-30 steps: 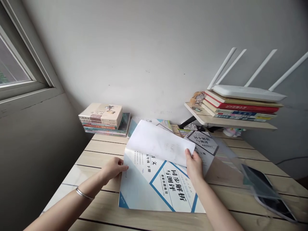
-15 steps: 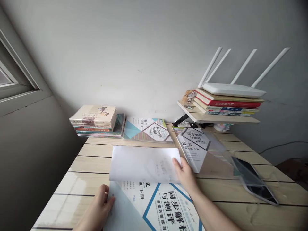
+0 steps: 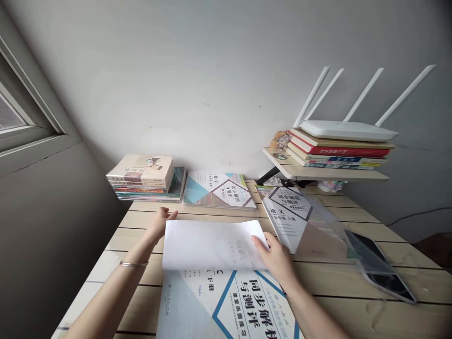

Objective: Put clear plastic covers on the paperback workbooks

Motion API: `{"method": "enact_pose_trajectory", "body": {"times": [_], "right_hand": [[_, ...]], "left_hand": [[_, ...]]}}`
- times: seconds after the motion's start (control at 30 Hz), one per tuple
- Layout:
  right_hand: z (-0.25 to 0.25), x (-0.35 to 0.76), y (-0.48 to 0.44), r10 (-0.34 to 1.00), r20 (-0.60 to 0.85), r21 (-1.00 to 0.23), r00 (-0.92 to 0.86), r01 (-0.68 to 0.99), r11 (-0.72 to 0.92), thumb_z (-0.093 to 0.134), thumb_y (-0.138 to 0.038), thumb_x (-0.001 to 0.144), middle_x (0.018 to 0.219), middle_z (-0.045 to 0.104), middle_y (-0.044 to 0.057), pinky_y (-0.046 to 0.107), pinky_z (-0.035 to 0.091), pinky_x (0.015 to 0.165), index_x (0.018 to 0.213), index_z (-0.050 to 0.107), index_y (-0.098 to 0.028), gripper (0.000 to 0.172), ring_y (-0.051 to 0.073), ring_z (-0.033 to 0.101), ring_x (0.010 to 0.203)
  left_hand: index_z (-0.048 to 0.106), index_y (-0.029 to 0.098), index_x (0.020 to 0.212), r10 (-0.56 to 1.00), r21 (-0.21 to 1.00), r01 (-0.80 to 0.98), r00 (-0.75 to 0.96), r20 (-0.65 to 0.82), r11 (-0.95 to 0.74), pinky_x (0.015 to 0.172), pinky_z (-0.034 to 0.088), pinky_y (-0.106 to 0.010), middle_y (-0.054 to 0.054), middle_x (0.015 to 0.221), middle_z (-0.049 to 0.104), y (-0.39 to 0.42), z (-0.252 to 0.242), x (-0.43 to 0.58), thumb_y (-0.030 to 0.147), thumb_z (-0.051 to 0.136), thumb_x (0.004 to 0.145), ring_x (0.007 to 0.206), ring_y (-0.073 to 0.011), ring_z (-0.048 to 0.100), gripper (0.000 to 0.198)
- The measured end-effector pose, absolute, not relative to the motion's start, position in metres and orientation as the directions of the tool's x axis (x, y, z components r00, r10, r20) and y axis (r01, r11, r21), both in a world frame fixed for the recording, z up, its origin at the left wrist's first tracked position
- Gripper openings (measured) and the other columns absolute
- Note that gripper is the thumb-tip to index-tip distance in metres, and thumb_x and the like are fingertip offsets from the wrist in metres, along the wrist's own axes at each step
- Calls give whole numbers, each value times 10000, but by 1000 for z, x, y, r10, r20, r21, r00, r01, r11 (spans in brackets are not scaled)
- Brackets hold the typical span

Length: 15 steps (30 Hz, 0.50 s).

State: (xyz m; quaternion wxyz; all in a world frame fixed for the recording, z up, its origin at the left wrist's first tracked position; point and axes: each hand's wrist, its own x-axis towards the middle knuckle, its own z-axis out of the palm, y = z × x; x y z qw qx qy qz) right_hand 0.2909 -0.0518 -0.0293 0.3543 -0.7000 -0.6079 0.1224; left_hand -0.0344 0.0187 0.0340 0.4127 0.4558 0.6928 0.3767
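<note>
In front of me on the table lies a large workbook [image 3: 197, 306] with blue lines and Chinese lettering on its cover. A blank white sheet [image 3: 208, 242] lies over its far part; whether it is a folded flap or a loose sheet I cannot tell. My right hand [image 3: 275, 254] pinches the sheet's right edge between thumb and fingers. Just beyond the sheet's far left corner is my left hand [image 3: 162, 222], its fingers apart and nothing visible in them. A metal bracelet [image 3: 134, 264] circles the left wrist.
Stacked books [image 3: 141, 176] stand at the back left, beside a flat workbook [image 3: 219, 189]. Right of centre lies another workbook [image 3: 286, 216] with a clear plastic cover [image 3: 321, 240] extending towards a phone [image 3: 388, 282]. A router [image 3: 348, 129] sits on books on a raised shelf [image 3: 328, 173].
My left hand has left the workbook's left edge and moved forward to the sheet's far left corner. My right hand keeps its grip on the sheet's right edge.
</note>
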Motion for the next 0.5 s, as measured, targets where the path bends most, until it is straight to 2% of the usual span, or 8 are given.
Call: {"method": "enact_pose_trajectory", "body": {"times": [0.1, 0.2, 0.3, 0.4, 0.5], "right_hand": [[-28, 292, -58, 950, 227, -635, 215, 772, -23, 461, -570, 803, 500, 410, -49, 233, 297, 475, 604, 361, -226, 410, 116, 366, 478], [-25, 289, -60, 947, 248, -649, 203, 761, 7, 474, -576, 798, 549, 408, -33, 245, 343, 517, 567, 361, -223, 437, 123, 391, 513], [-21, 286, -55, 892, 372, -668, 257, 741, 65, 504, -593, 769, 748, 491, 39, 311, 420, 690, 556, 452, -219, 434, 179, 488, 692], [-18, 287, -44, 817, 458, -697, 351, 712, 85, 536, -600, 738, 1011, 510, 112, 401, 377, 880, 555, 509, -213, 430, 267, 487, 968], [-15, 291, -30, 870, 352, -819, 345, 563, 108, 551, -610, 712, 1101, 520, 117, 392, 379, 889, 519, 476, -208, 452, 280, 492, 1032]], "left_hand": [[440, 98, 1135, 923, 895, 244, -196, -332, 374, 614, 489, -321, -141, 861, 681, 33, 29, -20, 357, 760, 606, 638, -190, 633, 670], [521, 117, 1006, 942, 935, 116, -42, -333, 336, 654, 493, -294, -86, 781, 674, 38, 29, -17, 325, 769, 587, 628, -160, 641, 530], [524, 167, 870, 969, 966, -105, 89, -229, 237, 707, 490, -278, -95, 980, 674, 33, 30, -18, 306, 756, 610, 744, -162, 673, 375], [482, 183, 809, 987, 956, -257, 107, -121, 145, 723, 488, -266, -96, 1173, 622, 21, 25, -21, 310, 760, 632, 840, -172, 678, 352], [471, 194, 837, 989, 924, -359, 103, -103, 133, 700, 490, -252, -72, 1135, 642, 12, 20, -27, 264, 804, 586, 852, -177, 680, 422]]}}
